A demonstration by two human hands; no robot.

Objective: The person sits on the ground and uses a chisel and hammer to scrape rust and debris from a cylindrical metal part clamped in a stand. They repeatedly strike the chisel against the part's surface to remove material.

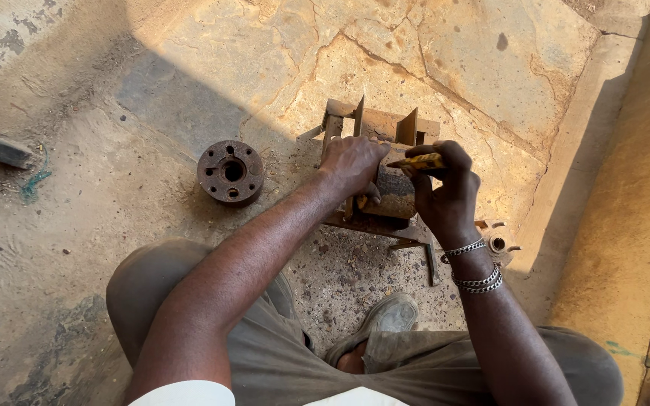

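Left hand (351, 162) presses down on the rusty block (393, 194) seated in the steel frame (374, 124) on the floor, right hand (445, 192) grips a yellow tool (417, 162); block judged heavy, rigid, rough, best held by its sides.

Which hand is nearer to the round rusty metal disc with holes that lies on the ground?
The left hand is nearer: the round rusty metal disc lies just to its left, apart from it. The right hand, holding a yellow tool, is farther away, beyond the left hand.
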